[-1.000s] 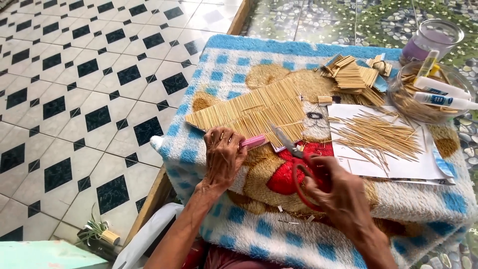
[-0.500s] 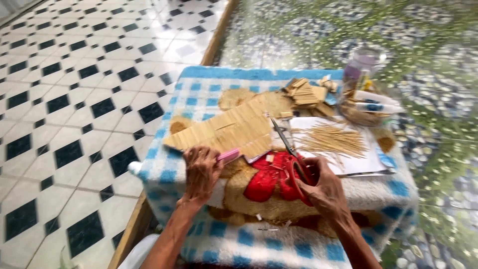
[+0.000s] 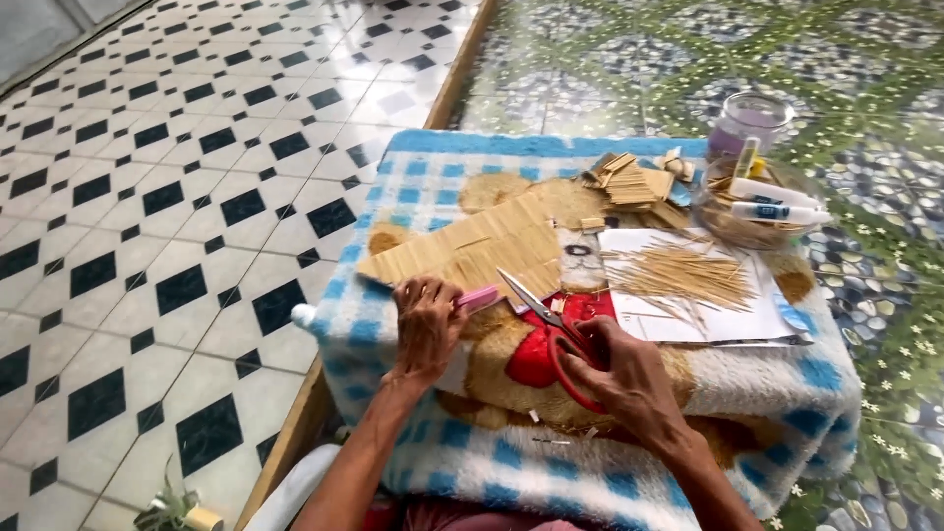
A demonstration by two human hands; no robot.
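Right hand (image 3: 629, 379) is gripping red-handled scissors (image 3: 556, 329), blades pointing upper left toward the pink strip (image 3: 479, 298) that the left hand (image 3: 428, 329) is pinching.

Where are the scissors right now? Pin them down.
In the head view, the red-handled scissors sit in the right hand, blades pointing toward the pink object in the left hand.
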